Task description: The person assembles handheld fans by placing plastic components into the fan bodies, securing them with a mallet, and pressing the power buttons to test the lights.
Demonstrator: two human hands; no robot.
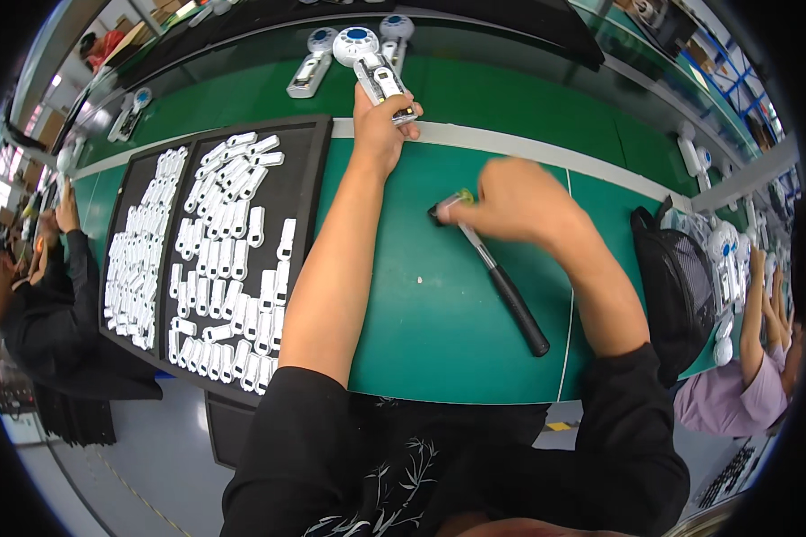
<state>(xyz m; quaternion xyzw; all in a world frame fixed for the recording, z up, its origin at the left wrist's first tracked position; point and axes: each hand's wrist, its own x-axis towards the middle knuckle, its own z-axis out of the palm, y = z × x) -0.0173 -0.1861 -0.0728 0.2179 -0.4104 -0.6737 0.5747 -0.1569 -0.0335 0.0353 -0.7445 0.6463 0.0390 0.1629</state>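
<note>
My left hand [383,125] is closed round the lower part of a white handheld device [381,79]. Its round head, with a blue centre, points away from me, and the body seems to have an open housing with inner parts showing. A small mallet [508,309] with a black grip and metal shaft lies slantwise on the green table, its grip toward me. Over the mallet's head is my right hand [528,201], blurred by motion, with the fingers curled and partly hidden. Whether it touches the mallet I cannot make out.
Left of my arm, a black tray [163,259] holds many small white housings. Similar devices [312,67] lie on the green surface beyond the table's pale edge strip. A black bag [676,286] sits at the right edge. Co-workers are at both sides.
</note>
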